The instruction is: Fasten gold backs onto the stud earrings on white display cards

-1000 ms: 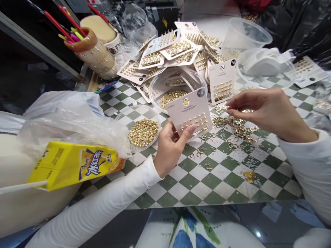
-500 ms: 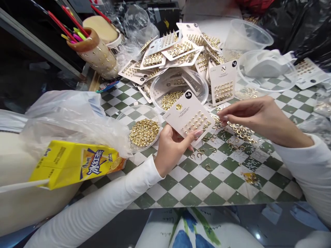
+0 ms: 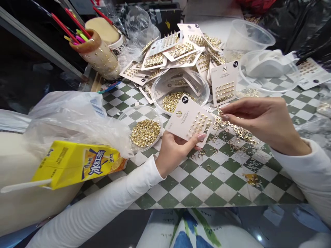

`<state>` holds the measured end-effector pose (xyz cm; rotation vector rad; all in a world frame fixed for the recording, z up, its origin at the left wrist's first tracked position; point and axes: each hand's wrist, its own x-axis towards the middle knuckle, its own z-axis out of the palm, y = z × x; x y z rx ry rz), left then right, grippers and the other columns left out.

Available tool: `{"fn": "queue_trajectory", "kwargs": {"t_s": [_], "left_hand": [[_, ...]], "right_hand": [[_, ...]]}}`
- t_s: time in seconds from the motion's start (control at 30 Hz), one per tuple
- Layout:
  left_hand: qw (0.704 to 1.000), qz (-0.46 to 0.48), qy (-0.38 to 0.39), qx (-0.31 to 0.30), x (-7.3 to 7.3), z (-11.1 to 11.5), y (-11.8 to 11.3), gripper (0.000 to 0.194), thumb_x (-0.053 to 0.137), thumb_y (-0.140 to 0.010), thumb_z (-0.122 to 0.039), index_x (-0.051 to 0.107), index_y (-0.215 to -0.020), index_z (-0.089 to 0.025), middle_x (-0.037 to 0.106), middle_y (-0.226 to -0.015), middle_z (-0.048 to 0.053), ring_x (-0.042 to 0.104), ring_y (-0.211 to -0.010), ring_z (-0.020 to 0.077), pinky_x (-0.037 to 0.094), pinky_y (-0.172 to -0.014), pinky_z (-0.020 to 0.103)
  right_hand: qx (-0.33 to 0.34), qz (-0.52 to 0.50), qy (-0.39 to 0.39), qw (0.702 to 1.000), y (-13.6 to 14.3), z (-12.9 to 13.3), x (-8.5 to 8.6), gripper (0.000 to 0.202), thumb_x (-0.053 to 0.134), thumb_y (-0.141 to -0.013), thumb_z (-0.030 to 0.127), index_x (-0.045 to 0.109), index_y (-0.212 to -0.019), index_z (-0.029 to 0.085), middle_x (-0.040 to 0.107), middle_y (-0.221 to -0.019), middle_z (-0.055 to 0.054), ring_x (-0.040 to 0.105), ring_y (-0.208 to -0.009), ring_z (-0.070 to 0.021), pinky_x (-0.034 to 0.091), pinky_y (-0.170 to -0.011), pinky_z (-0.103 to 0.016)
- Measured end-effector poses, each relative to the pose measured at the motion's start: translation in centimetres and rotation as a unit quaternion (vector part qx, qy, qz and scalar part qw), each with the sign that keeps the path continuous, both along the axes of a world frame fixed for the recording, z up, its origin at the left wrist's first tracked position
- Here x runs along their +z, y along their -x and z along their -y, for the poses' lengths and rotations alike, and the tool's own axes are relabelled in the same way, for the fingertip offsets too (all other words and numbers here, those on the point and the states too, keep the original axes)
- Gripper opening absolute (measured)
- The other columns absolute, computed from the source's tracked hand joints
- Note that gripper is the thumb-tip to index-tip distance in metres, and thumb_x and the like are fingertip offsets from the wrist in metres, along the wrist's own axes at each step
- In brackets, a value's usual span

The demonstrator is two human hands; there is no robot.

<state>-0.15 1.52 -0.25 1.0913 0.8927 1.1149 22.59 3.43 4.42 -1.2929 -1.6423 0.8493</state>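
My left hand [image 3: 178, 150] grips a white earring card [image 3: 184, 115] by its lower edge, the thumb lying over the front. Rows of small gold studs are fixed on the card, and a black dot marked 4 is in its top corner. Just right of it, my right hand [image 3: 266, 120] has thumb and index finger pinched together; whatever small piece is between them is too small to make out. Below the right hand lies a loose heap of gold hoop earrings [image 3: 243, 132]. Behind the held card is a clear bowl [image 3: 205, 93] with gold studs inside.
A clear lid [image 3: 121, 119] with tiny gold pieces lies left of the card. Filled earring cards [image 3: 178, 51] are piled behind. A yellow drink carton [image 3: 69, 163] and plastic bag [image 3: 72, 120] are at left, a pen cup [image 3: 100, 55] behind them. Clear tubs [image 3: 248, 38] stand back right.
The card in my left hand has rotated slightly anticlockwise. My right hand stays pinched near the hoops, with only a small shift.
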Motion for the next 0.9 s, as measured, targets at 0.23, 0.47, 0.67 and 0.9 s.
{"fn": "queue_trajectory", "kwargs": {"t_s": [0.23, 0.47, 0.67, 0.9], "left_hand": [[0.996, -0.049, -0.072, 0.018, 0.1, 0.1, 0.0, 0.043, 0.082, -0.082, -0.029, 0.067, -0.121, -0.018, 0.081, -0.109, 0.010, 0.079, -0.102, 0.0270, 0.070, -0.090, 0.043], [0.993, -0.057, -0.098, 0.013, 0.3, -0.2, 0.0, 0.056, 0.081, -0.084, -0.027, 0.062, -0.136, -0.019, 0.081, -0.111, 0.010, 0.076, -0.113, 0.0282, 0.061, -0.108, 0.048], [0.999, -0.031, -0.043, -0.010, 0.6, 0.1, -0.2, 0.056, 0.078, -0.086, -0.029, 0.060, -0.138, -0.020, 0.081, -0.115, 0.011, 0.081, -0.095, 0.0264, 0.071, -0.071, 0.035], [0.999, -0.034, -0.018, -0.002, 1.0, 0.3, -0.1, 0.052, 0.081, -0.084, -0.032, 0.063, -0.131, -0.018, 0.080, -0.115, 0.012, 0.081, -0.093, 0.0267, 0.072, -0.072, 0.037]], "right_hand": [[0.066, 0.050, -0.152, 0.985, 1.0, 0.8, 0.0, 0.023, 0.076, -0.085, 0.004, 0.080, -0.098, 0.023, 0.077, -0.097, -0.003, 0.073, -0.091, -0.0161, 0.063, -0.079, -0.032], [0.063, 0.090, -0.185, 0.977, 1.5, 1.5, -0.7, 0.024, 0.078, -0.085, 0.010, 0.080, -0.099, 0.029, 0.078, -0.095, -0.001, 0.074, -0.083, -0.0199, 0.063, -0.074, -0.037], [0.074, 0.153, -0.219, 0.961, 2.0, 1.8, -0.9, 0.020, 0.073, -0.090, 0.008, 0.079, -0.098, 0.026, 0.078, -0.097, -0.002, 0.075, -0.085, -0.0179, 0.063, -0.075, -0.031], [0.102, 0.170, -0.255, 0.946, 2.3, 2.2, -1.4, 0.024, 0.069, -0.093, 0.005, 0.077, -0.109, 0.021, 0.077, -0.102, -0.006, 0.076, -0.089, -0.0163, 0.063, -0.080, -0.028]]}}
